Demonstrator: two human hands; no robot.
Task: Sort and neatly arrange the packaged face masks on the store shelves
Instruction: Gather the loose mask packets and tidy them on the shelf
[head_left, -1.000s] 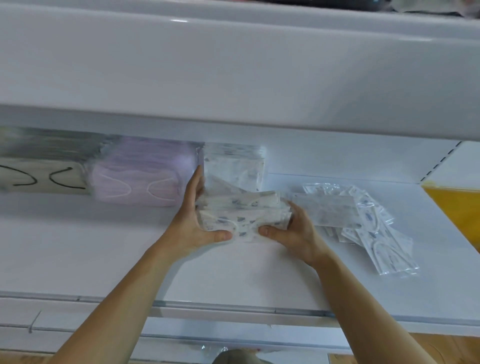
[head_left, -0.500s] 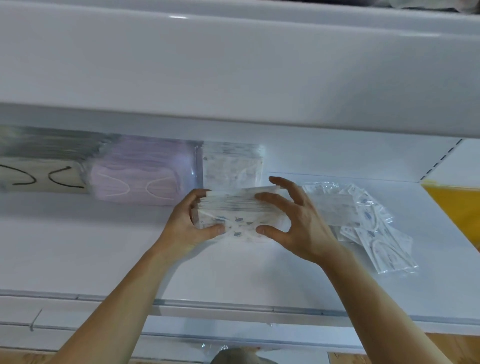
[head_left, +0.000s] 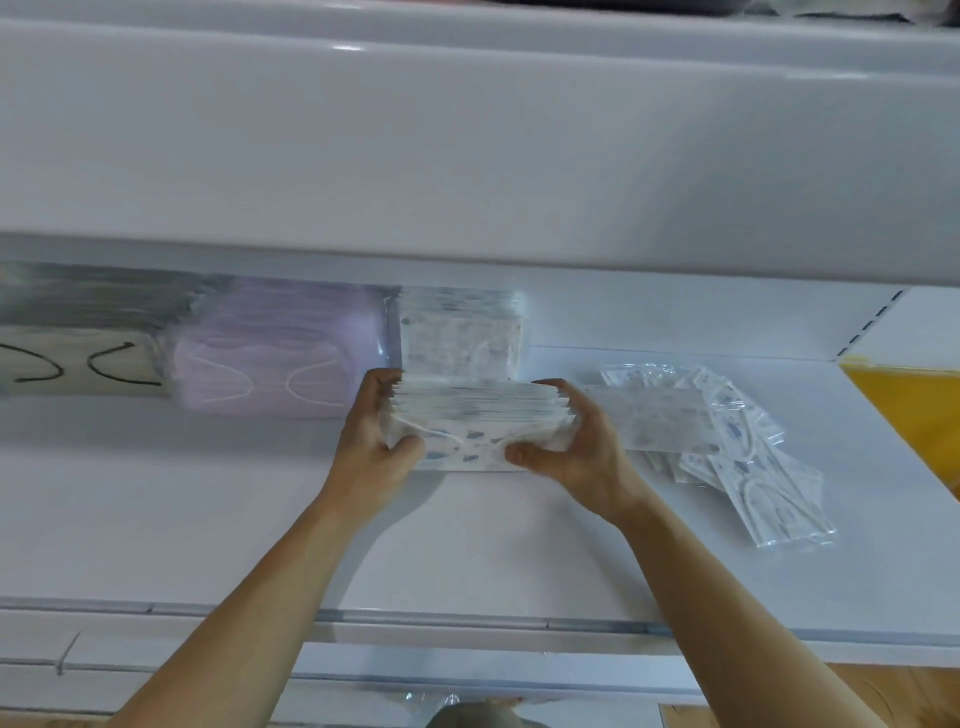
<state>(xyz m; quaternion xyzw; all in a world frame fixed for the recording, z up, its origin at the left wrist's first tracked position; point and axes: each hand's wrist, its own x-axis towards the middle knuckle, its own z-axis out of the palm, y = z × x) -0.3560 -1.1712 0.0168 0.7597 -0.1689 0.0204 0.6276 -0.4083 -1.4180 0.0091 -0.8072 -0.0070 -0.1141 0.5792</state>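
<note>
Two hands, left hand (head_left: 375, 441) and right hand (head_left: 571, 447), clamp a mask stack (head_left: 475, 423) (print unreadable).

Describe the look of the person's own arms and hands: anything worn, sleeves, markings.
Both forearms are bare as far as the picture shows, with no sleeve in view. The left hand and right hand wear no gloves. No rings, watch, bracelet or markings are visible on either.
</note>
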